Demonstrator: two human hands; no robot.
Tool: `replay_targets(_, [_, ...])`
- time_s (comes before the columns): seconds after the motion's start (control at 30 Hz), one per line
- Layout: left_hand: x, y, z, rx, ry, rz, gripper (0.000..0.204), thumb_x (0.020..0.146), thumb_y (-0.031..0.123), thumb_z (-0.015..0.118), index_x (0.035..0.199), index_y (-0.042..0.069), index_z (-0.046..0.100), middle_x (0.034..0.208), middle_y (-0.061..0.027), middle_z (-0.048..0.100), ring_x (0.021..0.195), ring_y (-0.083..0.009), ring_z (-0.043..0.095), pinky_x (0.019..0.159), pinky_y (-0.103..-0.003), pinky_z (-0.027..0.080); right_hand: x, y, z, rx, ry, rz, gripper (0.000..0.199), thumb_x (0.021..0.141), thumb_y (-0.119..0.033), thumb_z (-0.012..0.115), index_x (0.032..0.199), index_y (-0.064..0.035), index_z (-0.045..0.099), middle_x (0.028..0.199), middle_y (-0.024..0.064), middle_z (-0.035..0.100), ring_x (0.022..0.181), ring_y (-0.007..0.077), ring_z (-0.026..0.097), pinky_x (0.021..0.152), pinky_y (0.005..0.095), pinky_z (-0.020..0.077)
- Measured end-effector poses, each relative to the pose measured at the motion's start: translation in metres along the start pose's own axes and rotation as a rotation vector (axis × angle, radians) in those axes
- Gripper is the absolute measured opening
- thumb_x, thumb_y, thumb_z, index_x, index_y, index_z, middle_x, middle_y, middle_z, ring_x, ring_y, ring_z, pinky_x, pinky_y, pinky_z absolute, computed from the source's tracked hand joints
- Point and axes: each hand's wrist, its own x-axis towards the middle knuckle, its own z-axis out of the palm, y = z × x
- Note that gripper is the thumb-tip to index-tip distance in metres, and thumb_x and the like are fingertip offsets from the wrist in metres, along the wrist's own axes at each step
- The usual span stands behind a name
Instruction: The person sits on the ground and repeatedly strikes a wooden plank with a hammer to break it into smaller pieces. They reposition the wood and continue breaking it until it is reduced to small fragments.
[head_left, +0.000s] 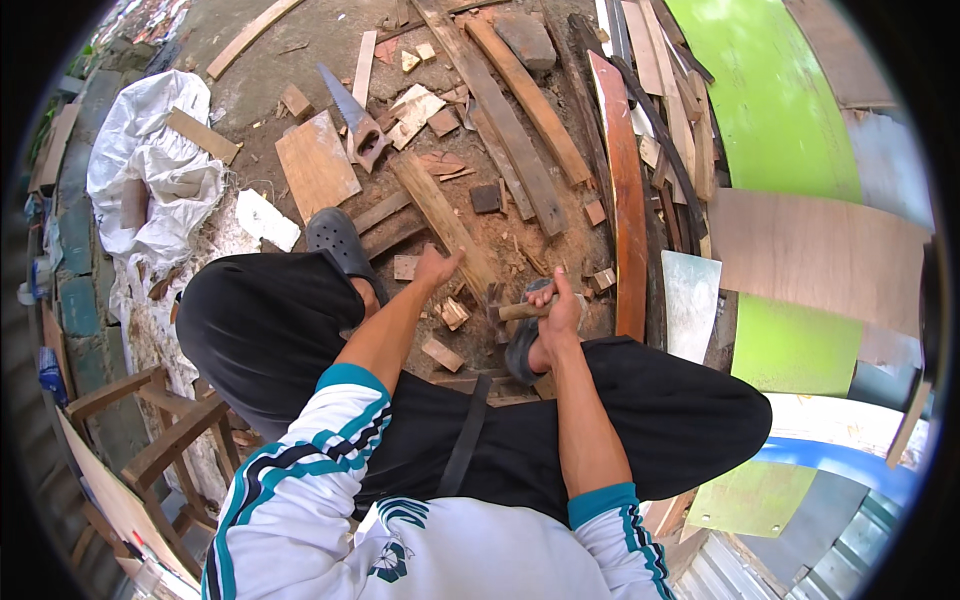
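Note:
My right hand is closed round the wooden handle of a hammer, held level, its metal head toward the left. The thumb lies stretched along the top. My left hand is closed at the left edge of a wooden plank, near its close end; its fingertips are partly hidden. The plank slants away to the far left, and its near end lies just beyond the hammer head. Small wood offcuts lie on the ground between my feet.
A handsaw lies beyond a square board. Long beams stretch across the far ground. A reddish-brown plank and green panels are at right. A white sack and a wooden frame are at left.

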Motion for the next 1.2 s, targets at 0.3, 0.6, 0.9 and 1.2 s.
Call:
replay_targets(0.3, [0.022,0.01,0.009,-0.435,-0.23,-0.107,0.089,0.086,0.043,0.074,0.141,-0.013,0.031,0.144,-0.0306,0.042,0.136,-0.0371,0.043,0.108,-0.048,0.039,-0.033,-0.028,0.013,-0.047,0.226,-0.244,0.046,0.101,-0.032,0.056,0.061,-0.0115,0.044,0.058,0.0031,0.041,0.059,0.0179,0.046,0.073,0.037,0.044])
replay_targets(0.6, [0.027,0.012,0.011,-0.254,0.111,-0.17,0.095,0.073,0.049,0.08,0.134,-0.012,0.039,0.129,-0.0307,0.056,0.118,-0.0397,0.059,0.1,-0.046,0.047,-0.042,-0.05,0.025,0.038,0.17,-0.357,0.048,0.102,-0.03,0.055,0.059,-0.0096,0.044,0.058,0.0035,0.042,0.059,0.0177,0.047,0.068,0.0353,0.0426])
replay_targets(0.9, [0.007,0.002,-0.016,-0.129,0.188,-0.273,0.104,0.069,0.055,0.078,0.136,-0.012,0.037,0.135,-0.0314,0.05,0.125,-0.0419,0.052,0.104,-0.046,0.044,-0.042,-0.044,0.04,0.001,0.14,-0.316,0.047,0.101,-0.029,0.056,0.059,-0.0098,0.046,0.058,0.003,0.042,0.058,0.0172,0.045,0.073,0.0359,0.0434])
replay_targets(1.2, [0.012,0.008,-0.007,-0.311,0.123,-0.329,0.125,0.07,0.064,0.078,0.148,-0.013,0.018,0.142,-0.0338,0.043,0.131,-0.0431,0.046,0.109,-0.046,0.04,-0.04,-0.036,0.036,0.073,0.164,-0.235,0.051,0.102,-0.031,0.054,0.058,-0.0093,0.045,0.057,0.0044,0.042,0.058,0.0185,0.045,0.073,0.0372,0.0439])
